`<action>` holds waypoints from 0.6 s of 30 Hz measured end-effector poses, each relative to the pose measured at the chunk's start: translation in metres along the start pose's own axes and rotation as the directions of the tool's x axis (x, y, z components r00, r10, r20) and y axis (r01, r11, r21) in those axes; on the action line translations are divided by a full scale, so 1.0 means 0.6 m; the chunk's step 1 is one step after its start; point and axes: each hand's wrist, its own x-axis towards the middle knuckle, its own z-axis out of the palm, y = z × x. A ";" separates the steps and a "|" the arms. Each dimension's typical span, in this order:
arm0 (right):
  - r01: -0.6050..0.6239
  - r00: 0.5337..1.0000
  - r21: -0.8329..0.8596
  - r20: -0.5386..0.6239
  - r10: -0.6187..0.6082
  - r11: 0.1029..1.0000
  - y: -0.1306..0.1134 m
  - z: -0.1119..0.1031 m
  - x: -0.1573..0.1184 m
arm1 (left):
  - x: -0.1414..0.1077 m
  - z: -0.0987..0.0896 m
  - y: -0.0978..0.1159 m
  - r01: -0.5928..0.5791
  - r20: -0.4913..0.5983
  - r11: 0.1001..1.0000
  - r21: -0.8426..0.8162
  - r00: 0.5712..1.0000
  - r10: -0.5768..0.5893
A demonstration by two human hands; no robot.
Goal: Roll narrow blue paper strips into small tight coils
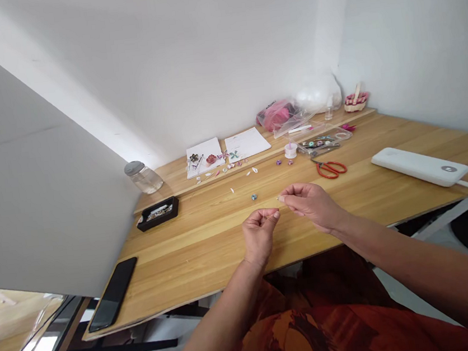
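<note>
My left hand (261,233) is closed in a pinch above the front of the wooden table, thumb against forefinger. What it pinches is too small to make out. Just to its right and slightly farther off, my right hand (310,203) also pinches, with a tiny shiny bead-like piece (278,198) showing at its fingertips. The two sets of fingertips are close together but apart. A blue bead (254,197) lies on the table beyond my left hand. Orange-handled scissors (330,169) rest beyond my right hand.
Around the table (177,272) are a phone (113,293), a black tray (158,213), a lidded jar (144,177), paper sheets (248,143) with flower-like ornaments, a thread spool (291,150), a clear plastic box (318,142), a white power bank (421,165) with cable and a small basket (356,99).
</note>
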 end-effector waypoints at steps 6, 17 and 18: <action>0.172 0.969 -0.231 -0.138 -0.207 0.958 0.012 0.009 0.002 | -0.016 0.016 -0.003 0.006 -0.042 1.000 -0.030 0.999 -0.007; 0.298 0.905 -0.462 -0.140 -0.401 0.835 0.015 0.015 -0.001 | -0.031 0.034 0.004 0.256 0.089 0.863 -0.435 0.966 -0.242; 0.314 0.897 -0.497 -0.124 -0.424 0.809 0.016 0.013 0.000 | -0.031 0.033 0.004 0.236 0.066 0.888 -0.395 0.971 -0.229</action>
